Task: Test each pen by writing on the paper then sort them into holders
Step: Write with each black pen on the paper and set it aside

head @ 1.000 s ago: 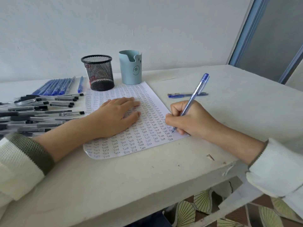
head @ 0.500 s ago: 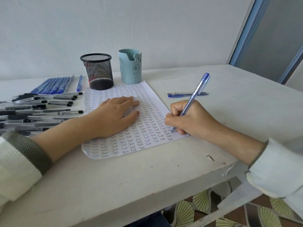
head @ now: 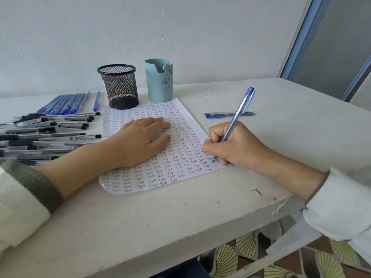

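Both our hands meet the paper (head: 152, 177): our right hand (head: 234, 145) clamps its fingers round a translucent blue pen (head: 241, 105), tip at the sheet's four o'clock edge; our left hand (head: 138, 143) presses flat, fingers straight. At twelve o'clock stand a mesh holder (head: 118, 87) and a pale-blue holder (head: 159, 81).
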Demonstrator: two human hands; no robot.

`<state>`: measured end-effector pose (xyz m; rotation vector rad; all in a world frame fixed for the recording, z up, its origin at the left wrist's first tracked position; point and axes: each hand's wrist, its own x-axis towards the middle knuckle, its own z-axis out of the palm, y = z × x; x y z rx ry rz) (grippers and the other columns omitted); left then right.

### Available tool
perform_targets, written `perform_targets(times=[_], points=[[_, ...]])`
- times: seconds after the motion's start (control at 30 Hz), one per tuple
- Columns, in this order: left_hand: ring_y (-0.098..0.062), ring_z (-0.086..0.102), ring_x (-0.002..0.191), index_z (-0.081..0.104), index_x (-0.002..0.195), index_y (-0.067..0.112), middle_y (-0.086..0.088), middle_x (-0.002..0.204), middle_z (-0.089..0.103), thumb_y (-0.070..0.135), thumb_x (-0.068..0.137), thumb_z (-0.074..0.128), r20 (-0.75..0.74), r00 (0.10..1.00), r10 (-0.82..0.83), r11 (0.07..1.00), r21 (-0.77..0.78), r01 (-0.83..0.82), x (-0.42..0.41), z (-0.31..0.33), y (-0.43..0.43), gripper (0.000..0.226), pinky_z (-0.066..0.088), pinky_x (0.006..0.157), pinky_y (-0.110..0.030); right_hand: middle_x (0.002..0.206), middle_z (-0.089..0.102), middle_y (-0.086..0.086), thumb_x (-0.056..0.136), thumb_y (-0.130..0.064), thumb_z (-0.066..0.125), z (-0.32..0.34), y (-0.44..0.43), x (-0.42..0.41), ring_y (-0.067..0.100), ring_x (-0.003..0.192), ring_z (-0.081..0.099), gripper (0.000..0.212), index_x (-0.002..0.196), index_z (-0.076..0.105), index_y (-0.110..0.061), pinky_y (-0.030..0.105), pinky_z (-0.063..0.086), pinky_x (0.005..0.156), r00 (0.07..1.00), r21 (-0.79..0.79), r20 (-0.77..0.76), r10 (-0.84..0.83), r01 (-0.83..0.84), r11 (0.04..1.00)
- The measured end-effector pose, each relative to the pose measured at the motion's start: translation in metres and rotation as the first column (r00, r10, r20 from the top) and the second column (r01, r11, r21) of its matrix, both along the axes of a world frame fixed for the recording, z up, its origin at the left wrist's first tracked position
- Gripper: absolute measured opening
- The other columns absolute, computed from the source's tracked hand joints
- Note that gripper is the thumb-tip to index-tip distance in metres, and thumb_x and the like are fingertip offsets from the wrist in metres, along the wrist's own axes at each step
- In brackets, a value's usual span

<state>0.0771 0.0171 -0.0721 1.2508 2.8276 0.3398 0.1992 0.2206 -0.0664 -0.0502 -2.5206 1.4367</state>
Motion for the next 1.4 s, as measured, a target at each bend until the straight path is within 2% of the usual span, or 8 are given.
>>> perform_targets(times=[0.23, 0.43, 0.6, 1.0, 1.13, 1.23, 1.3, 1.4], points=[[-0.014, 0.019, 0.147, 0.026, 0.152, 0.037, 0.011, 0.161, 0.019, 0.065, 0.095, 0.022, 0.007, 1.000, 0.004, 1.000, -0.015, -0.004, 0.000, 0.001, 0.000, 0.063, 0.010, 0.121, -0.036, 0.041, 0.038, -0.006, 0.081, 0.003, 0.065, 0.001, 0.001, 0.001, 0.013, 0.038, 0.040, 0.044, 0.051, 0.036, -0.012, 0.017, 0.034, 0.040, 1.000, -0.004, -0.009, -0.013, 0.013, 1.000], [-0.014, 0.020, 0.147, 0.028, 0.151, 0.037, 0.010, 0.161, 0.021, 0.063, 0.096, 0.026, 0.002, 1.000, 0.002, 1.000, -0.003, -0.002, -0.001, -0.001, 0.000, 0.061, 0.011, 0.120, -0.036, 0.047, 0.034, 0.004, 0.080, 0.003, 0.063, 0.001, 0.001, 0.000, 0.016, 0.041, 0.037, 0.043, 0.051, 0.035, -0.011, 0.018, 0.032, 0.041, 1.000, -0.002, -0.003, -0.012, 0.012, 1.000], [-0.014, 0.020, 0.147, 0.029, 0.151, 0.037, 0.011, 0.160, 0.021, 0.066, 0.089, 0.020, 0.008, 1.000, 0.004, 1.000, 0.003, -0.004, -0.001, 0.000, 0.000, 0.069, 0.011, 0.120, -0.036, 0.041, 0.035, -0.005, 0.081, 0.003, 0.065, 0.000, 0.003, 0.000, 0.016, 0.040, 0.039, 0.042, 0.052, 0.037, -0.010, 0.018, 0.033, 0.040, 0.999, 0.003, -0.024, -0.024, 0.024, 1.000], [-0.014, 0.019, 0.147, 0.028, 0.151, 0.036, 0.011, 0.161, 0.020, 0.065, 0.095, 0.025, 0.004, 1.000, 0.000, 1.000, -0.001, 0.000, 0.000, 0.001, 0.001, 0.064, 0.011, 0.120, -0.036, 0.047, 0.035, 0.006, 0.079, 0.002, 0.063, -0.002, 0.003, -0.001, 0.015, 0.041, 0.038, 0.043, 0.050, 0.035, -0.013, 0.016, 0.032, 0.039, 0.999, 0.046, -0.025, -0.029, 0.031, 0.998], [-0.014, 0.018, 0.147, 0.028, 0.151, 0.035, 0.010, 0.161, 0.020, 0.054, 0.098, 0.030, 0.000, 1.000, 0.006, 1.000, 0.008, -0.006, 0.001, 0.002, 0.001, 0.057, 0.010, 0.120, -0.035, 0.049, 0.048, 0.003, 0.089, -0.003, 0.055, 0.006, 0.005, -0.006, 0.008, 0.039, 0.042, 0.040, 0.053, 0.039, -0.012, 0.016, 0.035, 0.045, 0.996, -0.097, -0.010, -0.087, 0.085, 0.992], [-0.013, 0.019, 0.147, 0.027, 0.152, 0.036, 0.012, 0.161, 0.019, 0.054, 0.099, 0.030, -0.003, 1.000, 0.006, 1.000, -0.011, -0.006, 0.003, 0.003, 0.001, 0.056, 0.010, 0.119, -0.033, 0.048, 0.052, -0.002, 0.094, -0.019, 0.059, 0.019, 0.006, -0.014, 0.008, 0.041, 0.043, 0.031, 0.066, 0.049, -0.011, 0.017, 0.036, 0.047, 0.998, -0.092, 0.000, -0.069, 0.068, 0.993], [-0.012, 0.022, 0.146, 0.030, 0.151, 0.035, 0.012, 0.160, 0.022, 0.052, 0.100, 0.032, -0.008, 1.000, 0.003, 1.000, -0.012, -0.003, 0.002, 0.004, 0.001, 0.054, 0.014, 0.119, -0.032, 0.050, 0.049, -0.003, 0.091, -0.042, 0.063, 0.033, 0.006, -0.023, 0.011, 0.041, 0.042, 0.026, 0.093, 0.059, -0.016, 0.017, 0.037, 0.045, 0.998, -0.047, 0.032, -0.048, 0.050, 0.998], [-0.012, 0.038, 0.136, 0.042, 0.146, 0.027, 0.007, 0.151, 0.040, 0.039, 0.102, 0.039, -0.018, 1.000, 0.010, 0.999, 0.037, -0.009, -0.007, 0.009, -0.004, 0.046, 0.024, 0.112, -0.023, 0.043, 0.046, -0.005, 0.100, -0.050, 0.042, 0.055, 0.001, -0.044, 0.013, 0.043, 0.042, 0.034, 0.120, 0.056, -0.026, 0.024, 0.038, 0.052, 0.999, 0.004, 0.000, 0.034, -0.034, 0.999]])
